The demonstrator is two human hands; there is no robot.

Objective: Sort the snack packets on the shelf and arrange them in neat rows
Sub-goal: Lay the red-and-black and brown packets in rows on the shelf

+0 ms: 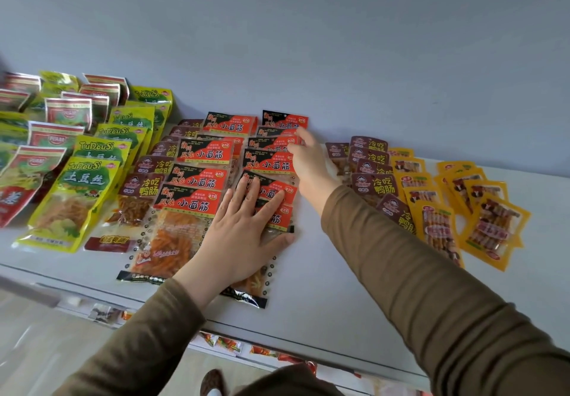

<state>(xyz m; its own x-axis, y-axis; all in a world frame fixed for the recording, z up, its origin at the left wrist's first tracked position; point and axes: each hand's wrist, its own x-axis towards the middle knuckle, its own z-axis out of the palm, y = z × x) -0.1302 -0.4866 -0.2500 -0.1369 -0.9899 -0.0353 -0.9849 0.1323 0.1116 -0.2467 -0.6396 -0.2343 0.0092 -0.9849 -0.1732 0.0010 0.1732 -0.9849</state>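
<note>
Red-and-black snack packets (197, 184) lie in two overlapping rows in the middle of the white shelf (336, 278). My left hand (243, 232) rests flat, fingers straight, on the nearest packets of the right-hand row. My right hand (308, 158) reaches farther back along that row's right edge; its curled fingers touch a packet (277, 145) near the back. Whether it grips that packet is unclear. Brown-labelled packets (374, 184) and yellow-orange packets (493, 223) lie to the right.
Yellow-green packets (83, 186) and red-topped packets (37, 173) fill the left side. More brown-labelled packets (145, 189) sit left of the red rows. A grey wall (308, 41) rises behind the shelf. A lower shelf with more snacks (234, 344) shows below the front edge.
</note>
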